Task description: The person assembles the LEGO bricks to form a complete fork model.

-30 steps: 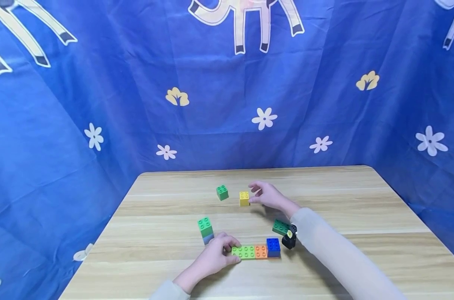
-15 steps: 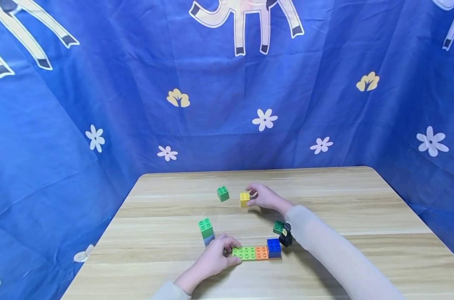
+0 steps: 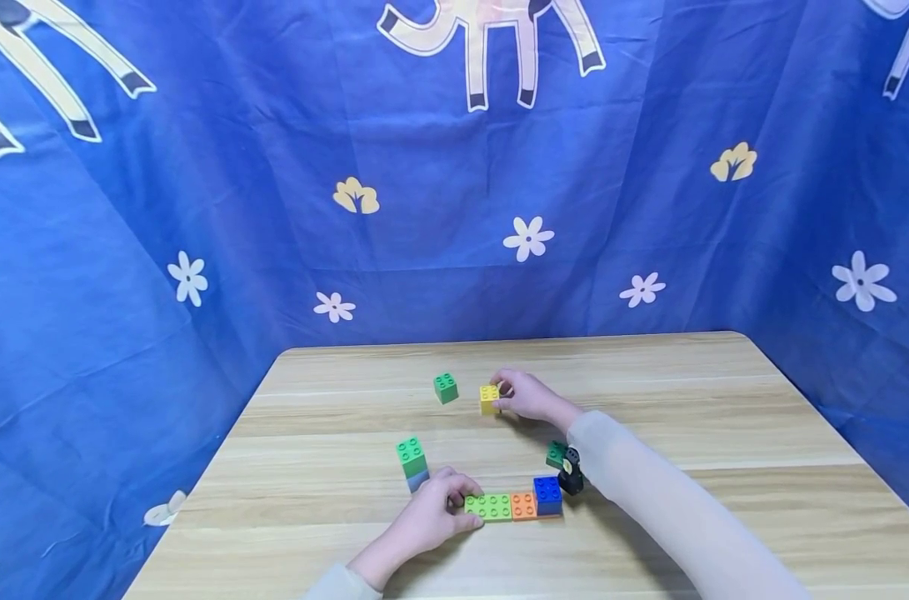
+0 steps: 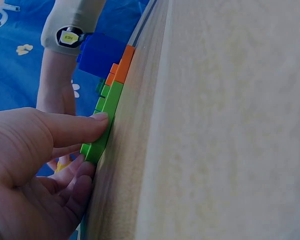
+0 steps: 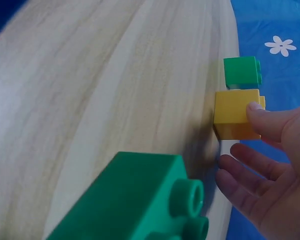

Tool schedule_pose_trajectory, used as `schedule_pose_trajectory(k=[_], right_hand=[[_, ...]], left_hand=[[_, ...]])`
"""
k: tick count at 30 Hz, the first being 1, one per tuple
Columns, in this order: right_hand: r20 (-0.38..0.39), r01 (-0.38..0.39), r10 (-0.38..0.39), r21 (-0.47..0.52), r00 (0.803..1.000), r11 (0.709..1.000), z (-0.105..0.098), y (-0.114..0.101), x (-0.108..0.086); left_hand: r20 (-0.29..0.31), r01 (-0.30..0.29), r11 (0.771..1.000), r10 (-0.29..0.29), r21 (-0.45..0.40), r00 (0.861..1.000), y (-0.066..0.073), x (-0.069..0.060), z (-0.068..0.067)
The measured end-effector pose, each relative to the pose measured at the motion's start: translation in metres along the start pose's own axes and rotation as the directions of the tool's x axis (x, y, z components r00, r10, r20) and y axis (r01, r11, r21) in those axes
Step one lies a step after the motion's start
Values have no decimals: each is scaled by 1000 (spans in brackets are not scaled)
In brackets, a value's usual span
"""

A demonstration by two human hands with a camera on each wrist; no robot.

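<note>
With thumb and fingers, my left hand [image 3: 433, 515] pinches the left end of a flat lime-green toy brick [image 3: 491, 507]. An orange brick [image 3: 524, 505] adjoins its right end, and a dark blue brick [image 3: 548, 497] sits on the orange one's far end. Farther back, my right hand [image 3: 531, 395] is at a yellow brick [image 3: 489, 400] on the table. The right wrist view shows the thumb on the near face of the yellow brick [image 5: 234, 116]; the index finger goes behind it, partly hidden. The other right fingers are loosely bent below the brick.
A small green brick [image 3: 446, 387] stands left of the yellow one. Beside my left hand is a green brick [image 3: 412, 454] stacked on a light blue one [image 3: 418, 480]. A dark green brick [image 3: 555, 455] lies under my right wrist, partly hidden by the black wrist camera [image 3: 571, 473].
My right hand has moved slightly left and its thumb and index finger have come in around the yellow brick. My left hand and the joined bricks stay in place.
</note>
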State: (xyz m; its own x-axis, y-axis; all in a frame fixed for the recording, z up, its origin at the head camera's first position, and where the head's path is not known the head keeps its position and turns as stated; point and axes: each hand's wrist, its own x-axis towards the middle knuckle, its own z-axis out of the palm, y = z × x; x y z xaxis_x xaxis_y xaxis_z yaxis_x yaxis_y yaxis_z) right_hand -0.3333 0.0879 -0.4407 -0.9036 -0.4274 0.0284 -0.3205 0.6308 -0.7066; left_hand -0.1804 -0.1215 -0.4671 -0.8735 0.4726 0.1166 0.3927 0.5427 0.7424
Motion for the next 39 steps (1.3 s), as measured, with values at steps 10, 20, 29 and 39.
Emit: schedule_pose_trajectory(k=[10,20,29,39], right_hand=[[-5,-16,16,-1,1000,1000,3,0,-3],[-42,-5,6,20,999,1000,-2,-4,-10],[-61,11,-7,64,998,998,-6,0,-14],[-92,-5,15,105,996,994,-7,3,-24]], left_hand=[[4,5,1000,-5,-9,1000,0,0,0],[9,12,1000,-12,-22,1000,-1,1,0],[4,25,1000,-25,-19,1000,0,1,0],[8,23,1000,-23,-8,1000,0,0,0]])
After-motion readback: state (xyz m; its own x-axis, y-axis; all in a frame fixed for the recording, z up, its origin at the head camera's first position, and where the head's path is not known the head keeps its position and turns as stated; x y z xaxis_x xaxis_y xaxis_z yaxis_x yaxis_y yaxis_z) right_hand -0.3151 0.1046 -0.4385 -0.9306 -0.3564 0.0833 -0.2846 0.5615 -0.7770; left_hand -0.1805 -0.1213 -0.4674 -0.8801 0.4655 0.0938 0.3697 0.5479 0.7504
